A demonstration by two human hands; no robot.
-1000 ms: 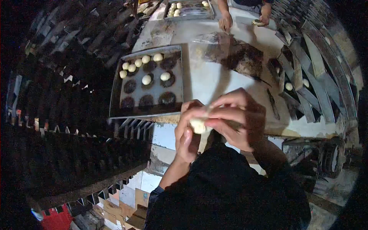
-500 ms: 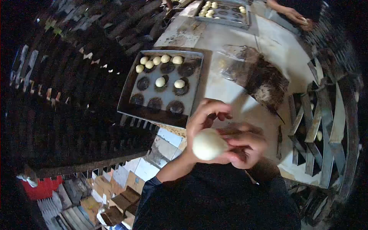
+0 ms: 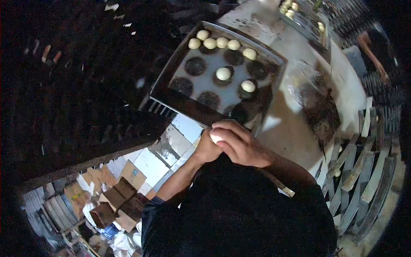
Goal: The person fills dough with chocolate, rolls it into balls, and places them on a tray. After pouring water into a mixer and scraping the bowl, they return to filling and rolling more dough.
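Both my hands are pressed together in front of my chest, around a pale dough ball [image 3: 215,137]. My left hand [image 3: 206,150] wraps it from the left and below. Over the top lies my right hand [image 3: 243,145], fingers curled, so only a small patch of dough shows. Just beyond them sits a dark-rimmed metal baking tray [image 3: 180,99] with round dark patches on its base. Several smooth dough balls [image 3: 221,42] line its far side. Two more, a dough ball [image 3: 223,73] and another dough ball [image 3: 248,86], sit nearer its middle.
A crumpled plastic bag [image 3: 314,92] lies on the table right of the tray. Metal strips [image 3: 364,171] stand at the right. A second tray [image 3: 306,28] holds more balls at the back. Another person's arm [image 3: 373,58] shows far right. Cardboard boxes [image 3: 122,195] lie lower left.
My hands have closed together over the dough ball, which stuck out plainly before and is now mostly covered. The view has turned, so the tray appears higher and further right.
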